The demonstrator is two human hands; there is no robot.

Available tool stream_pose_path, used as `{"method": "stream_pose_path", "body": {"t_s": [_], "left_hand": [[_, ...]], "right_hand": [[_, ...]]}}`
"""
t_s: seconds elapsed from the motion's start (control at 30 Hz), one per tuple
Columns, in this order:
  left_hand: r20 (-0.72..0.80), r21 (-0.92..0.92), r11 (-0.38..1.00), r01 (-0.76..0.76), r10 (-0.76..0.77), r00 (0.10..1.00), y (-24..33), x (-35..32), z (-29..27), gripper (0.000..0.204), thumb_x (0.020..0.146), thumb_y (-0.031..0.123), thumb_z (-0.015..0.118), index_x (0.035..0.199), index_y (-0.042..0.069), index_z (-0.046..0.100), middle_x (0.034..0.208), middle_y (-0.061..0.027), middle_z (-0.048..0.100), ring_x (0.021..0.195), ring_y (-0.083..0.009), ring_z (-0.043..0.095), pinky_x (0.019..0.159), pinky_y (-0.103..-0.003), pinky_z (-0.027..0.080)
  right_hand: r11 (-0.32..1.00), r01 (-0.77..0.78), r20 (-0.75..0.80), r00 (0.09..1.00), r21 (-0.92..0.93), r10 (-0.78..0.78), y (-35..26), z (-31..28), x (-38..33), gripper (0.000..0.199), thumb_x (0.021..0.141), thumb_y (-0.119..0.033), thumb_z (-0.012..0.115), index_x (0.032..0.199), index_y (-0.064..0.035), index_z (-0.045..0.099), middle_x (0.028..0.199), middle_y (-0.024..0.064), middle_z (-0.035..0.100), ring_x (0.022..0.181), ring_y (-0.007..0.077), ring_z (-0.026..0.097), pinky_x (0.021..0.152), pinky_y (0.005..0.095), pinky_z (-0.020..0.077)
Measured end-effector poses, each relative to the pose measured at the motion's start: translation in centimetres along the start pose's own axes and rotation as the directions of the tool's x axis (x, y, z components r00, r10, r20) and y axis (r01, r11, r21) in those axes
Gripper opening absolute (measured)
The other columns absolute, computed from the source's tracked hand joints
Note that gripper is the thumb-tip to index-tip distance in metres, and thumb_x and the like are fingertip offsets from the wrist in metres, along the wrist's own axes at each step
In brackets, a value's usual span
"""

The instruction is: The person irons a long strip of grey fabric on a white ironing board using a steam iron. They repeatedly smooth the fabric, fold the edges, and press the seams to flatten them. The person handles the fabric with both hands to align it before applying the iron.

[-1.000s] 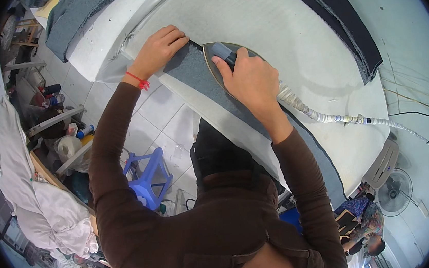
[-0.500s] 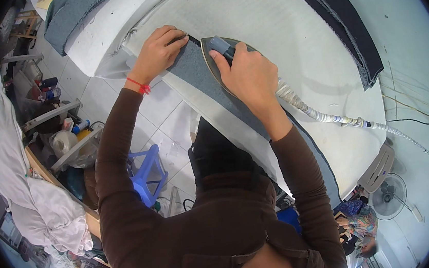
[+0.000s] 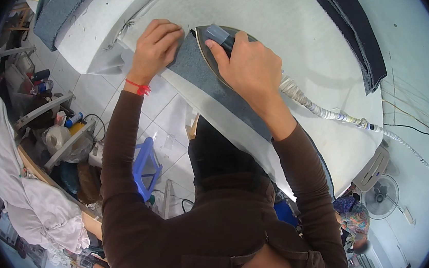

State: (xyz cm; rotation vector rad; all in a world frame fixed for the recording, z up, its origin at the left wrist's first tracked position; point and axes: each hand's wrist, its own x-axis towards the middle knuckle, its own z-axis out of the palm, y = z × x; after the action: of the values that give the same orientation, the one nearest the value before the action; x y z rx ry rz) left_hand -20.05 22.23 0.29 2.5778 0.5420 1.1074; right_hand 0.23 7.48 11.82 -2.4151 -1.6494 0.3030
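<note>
Gripping the iron [image 3: 219, 36] with your right hand [image 3: 252, 66], press flat on the cloth [image 3: 188, 61] along the near table edge [image 3: 212, 107]; mind your curled left hand [image 3: 157, 47], hold unclear, just left of it.

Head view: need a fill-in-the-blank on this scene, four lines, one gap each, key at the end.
1. The person's ____ hand grips the handle of the iron.
2. The thin bracelet worn at the left hand is coloured ____.
3. Both of the person's long sleeves are coloured ____.
4. The plastic stool shows in the ____ half of the picture, not the right.

Missing words: right; red; brown; left
</note>
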Motion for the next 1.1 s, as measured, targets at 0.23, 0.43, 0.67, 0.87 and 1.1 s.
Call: {"method": "stream_pose_path", "body": {"t_s": [0.23, 0.43, 0.67, 0.87, 1.1], "left_hand": [[-0.252, 0.051, 0.989, 0.136, -0.119, 0.96, 0.1, -0.3, 0.9, 0.039, 0.083, -0.015, 0.075, 0.116, 0.005, 0.082, 0.118, -0.009, 0.079, 0.11, -0.0312, 0.073, 0.096, -0.041, 0.058], [-0.262, 0.103, 0.983, 0.154, -0.123, 0.957, -0.6, -0.3, 0.5, 0.041, 0.089, -0.017, 0.071, 0.122, 0.006, 0.081, 0.126, -0.0086, 0.078, 0.118, -0.0324, 0.07, 0.103, -0.042, 0.055], [-0.166, 0.09, 0.98, 0.18, -0.163, 0.973, -0.5, -0.9, 0.9, 0.054, 0.084, -0.019, 0.063, 0.13, 0.007, 0.077, 0.136, -0.0091, 0.074, 0.126, -0.0346, 0.065, 0.11, -0.045, 0.05], [-0.168, 0.068, 0.984, 0.167, -0.154, 0.974, -0.6, -0.5, 0.9, 0.055, 0.088, -0.02, 0.059, 0.134, 0.007, 0.07, 0.14, -0.0101, 0.073, 0.129, -0.0356, 0.063, 0.114, -0.046, 0.046], [-0.186, 0.081, 0.979, 0.186, -0.168, 0.968, -1.9, -0.7, 0.8, 0.041, 0.097, -0.018, 0.055, 0.129, 0.005, 0.066, 0.139, -0.0153, 0.071, 0.129, -0.0357, 0.063, 0.114, -0.047, 0.046]], "right_hand": [[1.0, 0.015, 0.02, 1.0, 0.003, -0.016, -1.6, 0.4, 2.0, 0.06, 0.105, -0.061, 0.072, 0.092, -0.0021, 0.075, 0.071, 0.0193, 0.077, 0.066, 0.0403, 0.079, 0.063, 0.0503, 0.0635], [0.999, 0.047, 0.053, 0.997, 0.011, -0.047, -1.8, 0.0, 2.6, 0.058, 0.103, -0.059, 0.074, 0.099, -0.0011, 0.079, 0.077, 0.021, 0.079, 0.073, 0.0424, 0.081, 0.067, 0.0507, 0.0647], [0.994, 0.109, -0.067, 0.992, 0.02, -0.108, -1.8, 1.0, 4.0, 0.06, 0.101, -0.06, 0.076, 0.087, -0.0019, 0.081, 0.077, 0.0211, 0.079, 0.069, 0.0415, 0.08, 0.062, 0.0492, 0.0632], [0.999, 0.038, -0.003, 0.999, 0.009, -0.038, -0.2, 0.6, 0.5, 0.059, 0.102, -0.06, 0.076, 0.086, -0.0036, 0.083, 0.079, 0.019, 0.08, 0.07, 0.0396, 0.08, 0.062, 0.0478, 0.0628], [0.992, 0.061, 0.053, 0.996, 0.11, -0.067, -2.1, 0.2, 4.1, 0.067, 0.105, -0.068, 0.067, 0.105, -0.0026, 0.082, 0.092, 0.0235, 0.082, 0.087, 0.045, 0.082, 0.078, 0.0546, 0.065]]}}
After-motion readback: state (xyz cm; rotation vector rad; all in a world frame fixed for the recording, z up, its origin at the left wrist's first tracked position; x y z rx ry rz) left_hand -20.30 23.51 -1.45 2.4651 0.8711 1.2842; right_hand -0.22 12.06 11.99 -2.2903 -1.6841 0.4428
